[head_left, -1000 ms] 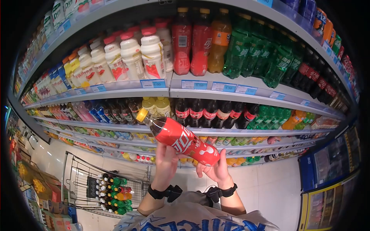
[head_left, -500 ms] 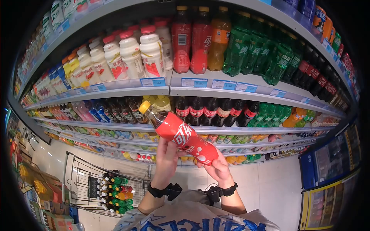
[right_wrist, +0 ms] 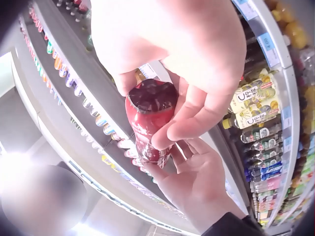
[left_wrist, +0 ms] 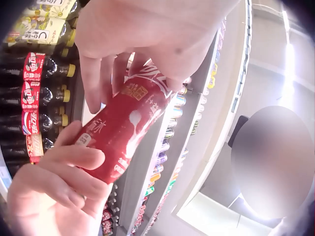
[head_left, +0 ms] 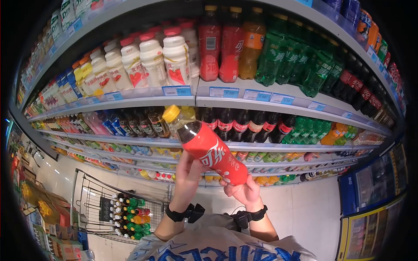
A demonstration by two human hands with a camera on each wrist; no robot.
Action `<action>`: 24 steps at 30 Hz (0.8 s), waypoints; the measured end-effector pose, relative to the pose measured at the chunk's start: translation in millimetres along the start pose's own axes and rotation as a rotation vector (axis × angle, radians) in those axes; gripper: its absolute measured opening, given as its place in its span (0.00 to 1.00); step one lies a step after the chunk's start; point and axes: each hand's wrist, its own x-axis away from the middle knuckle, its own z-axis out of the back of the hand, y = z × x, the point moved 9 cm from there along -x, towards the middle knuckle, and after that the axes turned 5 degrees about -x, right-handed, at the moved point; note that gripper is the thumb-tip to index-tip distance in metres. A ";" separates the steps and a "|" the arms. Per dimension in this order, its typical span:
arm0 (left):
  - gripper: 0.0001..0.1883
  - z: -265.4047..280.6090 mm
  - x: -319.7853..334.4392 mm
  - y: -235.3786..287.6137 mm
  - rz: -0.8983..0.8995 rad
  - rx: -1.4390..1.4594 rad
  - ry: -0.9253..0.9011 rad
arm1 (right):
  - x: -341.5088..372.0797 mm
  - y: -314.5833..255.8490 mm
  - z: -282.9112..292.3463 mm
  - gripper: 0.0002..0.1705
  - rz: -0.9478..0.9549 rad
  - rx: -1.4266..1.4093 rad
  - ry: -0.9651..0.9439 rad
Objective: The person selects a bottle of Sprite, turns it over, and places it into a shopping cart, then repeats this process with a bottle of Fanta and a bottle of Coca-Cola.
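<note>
A cola bottle (head_left: 215, 152) with a red label and yellow cap is held tilted in front of the shelves, cap toward the upper left. My left hand (head_left: 186, 176) grips it around the middle from below and the left. At the base, my right hand (head_left: 246, 190) holds the bottle between thumb and fingers. The right wrist view shows the dark bottle bottom (right_wrist: 153, 96) facing the camera, the right fingers curled along its side. In the left wrist view, the white-lettered label (left_wrist: 133, 123) shows between both hands.
Ahead, a curved shelf (head_left: 270, 106) carries rows of drinks: white yogurt bottles (head_left: 176, 58), red-labelled bottles (head_left: 210, 48) and green bottles (head_left: 272, 56). A wire shopping cart (head_left: 89, 195) holding several bottles stands at lower left. Stacked boxes line the far left; yellow-edged coolers (head_left: 368, 222) stand right.
The bottle has rolled about its long axis, so the label's white lettering has shifted. Its cap end has come up and to the right, leaving it more upright. Both hands keep their hold.
</note>
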 end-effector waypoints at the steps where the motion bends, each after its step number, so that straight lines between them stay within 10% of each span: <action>1: 0.18 -1.5 -2.1 4.3 0.017 -0.051 0.013 | 0.4 -1.2 2.6 0.41 0.005 0.117 -0.032; 15: 0.18 -1.1 -1.9 -7.9 0.092 0.037 0.019 | -4.7 -17.9 -14.9 0.43 0.148 0.594 0.088; 24: 0.24 -2.6 1.4 -14.6 0.043 -0.015 -0.072 | -0.9 9.4 4.6 0.45 -0.083 0.110 0.007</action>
